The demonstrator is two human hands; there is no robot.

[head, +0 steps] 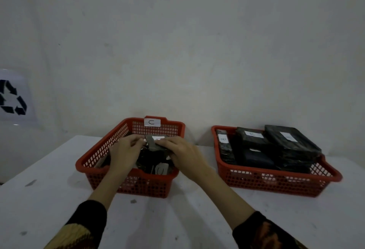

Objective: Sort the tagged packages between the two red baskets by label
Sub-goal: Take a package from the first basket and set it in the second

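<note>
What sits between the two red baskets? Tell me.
Nothing: in the head view, only bare white table separates the left basket from the right basket.

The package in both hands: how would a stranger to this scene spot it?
Find the left red basket, the one with a paper tag on its back rim. Above its back half, the left hand and right hand hold one dark wrapped package. Unlike the others lying flat, it is lifted.

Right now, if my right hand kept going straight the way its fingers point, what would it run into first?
The right hand points up-left across the left red plastic basket, gripping a dark wrapped package with a white label. Straight on, it would likely meet the left hand first, though depth is unclear.
</note>
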